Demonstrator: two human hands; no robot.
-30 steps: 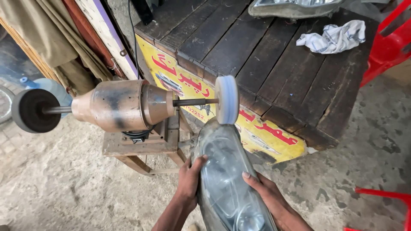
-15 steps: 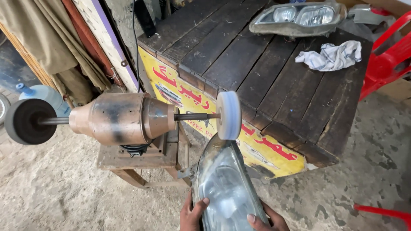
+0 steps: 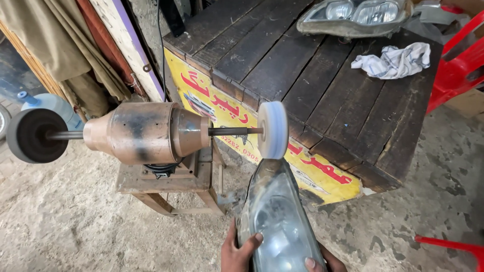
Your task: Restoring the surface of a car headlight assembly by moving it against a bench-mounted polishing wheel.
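Both hands on the car headlight [image 3: 279, 216], gripping its near end at the bottom edge of frame. Left hand [image 3: 236, 254] wraps the left rim, thumb lying on the lens face, clenched on the housing. Right hand [image 3: 322, 263] mostly cut off by the frame; fingertip visible on the lens lower right, rest of the hand under or behind the housing, so it's grasping too.

Headlight runs away from the grip, lens up, narrow far tip raised to the white buffing wheel [image 3: 273, 130]. Tip sits right at the wheel's underside; looks like contact, can't confirm a gap. All the lamp's length lies beyond the hands, nothing held past the lower third.

Wheel is on the right shaft of a rusty bench polisher motor [image 3: 146, 132], bolted to a small wooden stand [image 3: 166, 187]. Black wheel [image 3: 35, 135] on the left shaft.

Behind: dark plank table [image 3: 322, 85] with a yellow printed panel [image 3: 242, 126] on its front. On the tabletop, a second headlight [image 3: 353, 15] at the far edge and a crumpled white rag [image 3: 394, 60] just beside it, apart. Red plastic chair [image 3: 459, 60] at right. Blue water bottle [image 3: 53, 108] at far left, contents not visible. Dusty concrete floor [image 3: 65, 221].
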